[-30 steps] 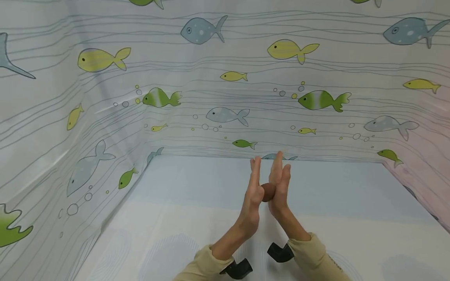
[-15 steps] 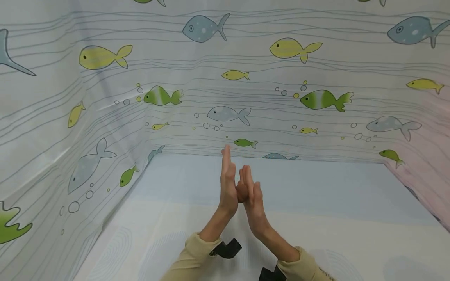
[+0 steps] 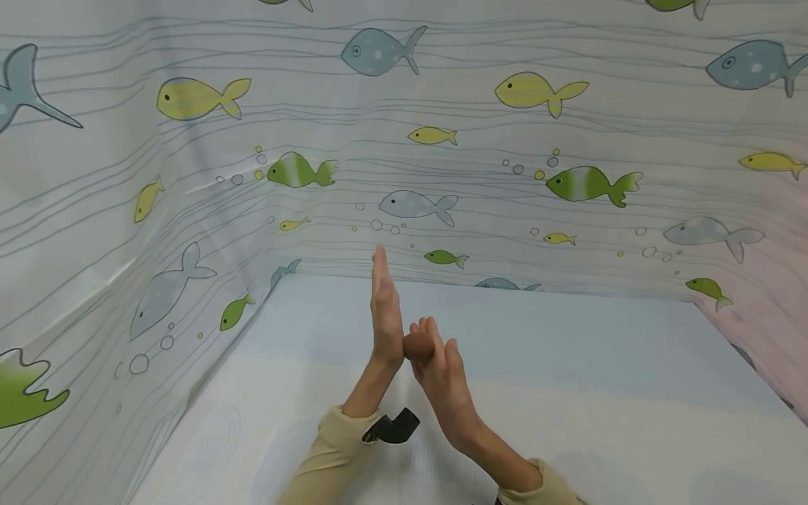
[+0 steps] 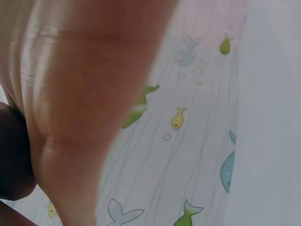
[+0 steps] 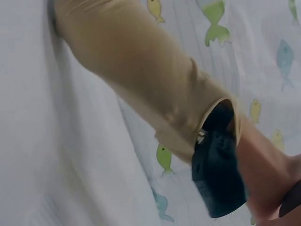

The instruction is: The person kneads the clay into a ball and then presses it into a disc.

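A smooth brown lump, like modelling clay, is pressed between the two palms above the table. On its left, my left hand stands upright with straight fingers. My right hand leans in from the other side, its fingertips lower than the left's. The lump looks slightly elongated sideways. Part of a hand fills the left wrist view's upper left, and the dark lump shows at that edge. At the right wrist view's right edge, a hand meets the lump.
A white and pale blue table surface lies below the hands. Fish-printed curtains stand behind and at the sides. A black wrist device sticks out from the left beige sleeve.
Both hands have shifted left with the lump between them. The left hand has slid forward past the right, which has drawn back. The lump appears longer than before.
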The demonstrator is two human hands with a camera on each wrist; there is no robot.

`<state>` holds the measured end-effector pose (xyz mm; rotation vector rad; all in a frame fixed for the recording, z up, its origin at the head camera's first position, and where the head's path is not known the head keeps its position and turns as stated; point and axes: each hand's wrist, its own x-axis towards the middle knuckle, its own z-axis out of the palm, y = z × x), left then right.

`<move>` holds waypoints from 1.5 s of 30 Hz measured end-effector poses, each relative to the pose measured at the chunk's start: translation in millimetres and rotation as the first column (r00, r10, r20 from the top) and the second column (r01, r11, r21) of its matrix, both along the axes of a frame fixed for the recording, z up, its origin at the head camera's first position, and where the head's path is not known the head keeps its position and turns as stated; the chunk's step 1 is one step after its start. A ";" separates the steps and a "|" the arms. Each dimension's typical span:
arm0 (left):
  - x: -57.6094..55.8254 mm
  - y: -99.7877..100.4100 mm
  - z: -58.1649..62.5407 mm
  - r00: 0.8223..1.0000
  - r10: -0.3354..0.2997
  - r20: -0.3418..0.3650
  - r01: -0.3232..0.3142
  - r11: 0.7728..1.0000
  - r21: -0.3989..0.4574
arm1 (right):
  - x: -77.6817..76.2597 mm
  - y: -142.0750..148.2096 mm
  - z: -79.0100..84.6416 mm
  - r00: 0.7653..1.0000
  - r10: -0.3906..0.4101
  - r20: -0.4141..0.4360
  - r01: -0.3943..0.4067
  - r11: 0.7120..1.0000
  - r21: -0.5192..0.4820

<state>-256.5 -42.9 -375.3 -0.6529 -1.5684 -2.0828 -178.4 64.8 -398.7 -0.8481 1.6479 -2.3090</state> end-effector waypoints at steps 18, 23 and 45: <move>14.4 42.9 -36.5 0.976 -0.205 0.077 0.218 0.942 -0.256 | -19.4 27.5 7.1 0.954 -0.299 0.019 0.299 0.950 -0.085; 21.0 50.5 -39.8 0.972 -0.222 0.076 0.234 0.936 -0.261 | -31.3 34.6 4.3 0.925 -0.380 0.028 0.381 0.919 -0.103; 54.9 70.3 -24.3 0.934 -0.350 0.068 0.351 0.870 -0.345 | -61.4 64.4 4.9 0.828 -0.561 0.020 0.548 0.800 -0.246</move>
